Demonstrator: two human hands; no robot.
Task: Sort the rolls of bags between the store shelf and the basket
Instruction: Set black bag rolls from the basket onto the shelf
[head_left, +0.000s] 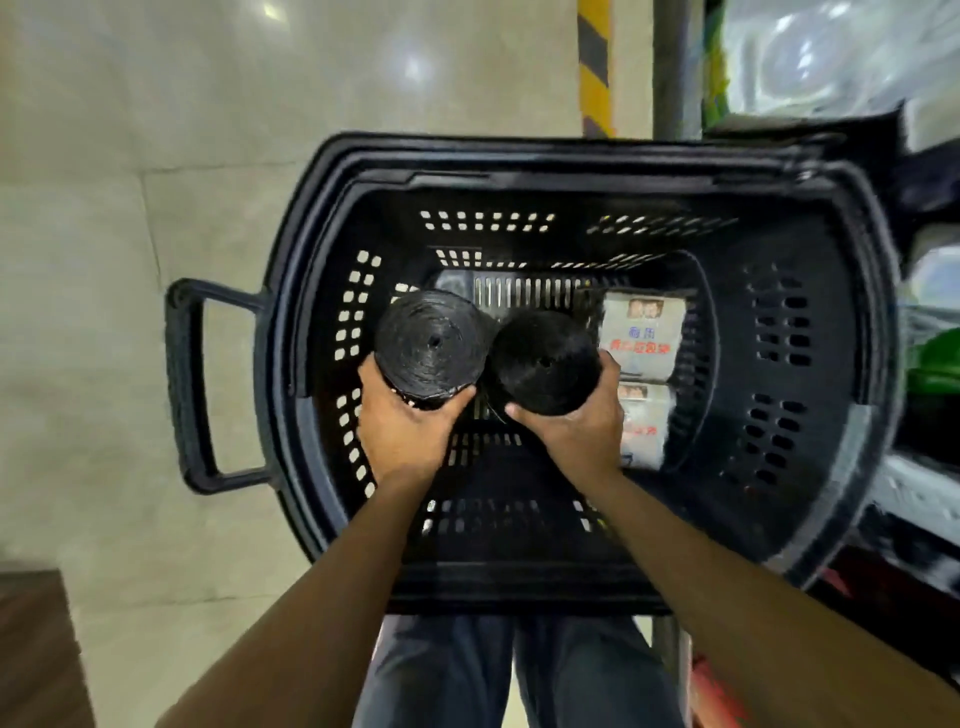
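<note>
Whether the rolls are going in or coming out cannot be told. If set down, they are best lowered upright onto the basket (311, 270) floor, clear of the labelled white packs (641, 332) at its right. The left roll (431, 348) is gripped by the left hand (405, 431) and the right roll (545, 364) by the right hand (576, 436), fingers curled round each, forearms stretched over the basket's near rim.

Glossy beige floor tiles (208, 156), speckled with ceiling-light reflections, spread left of a yellow-and-black striped post (594, 62), with a dark wooden unit (31, 649) far below-left of it.
</note>
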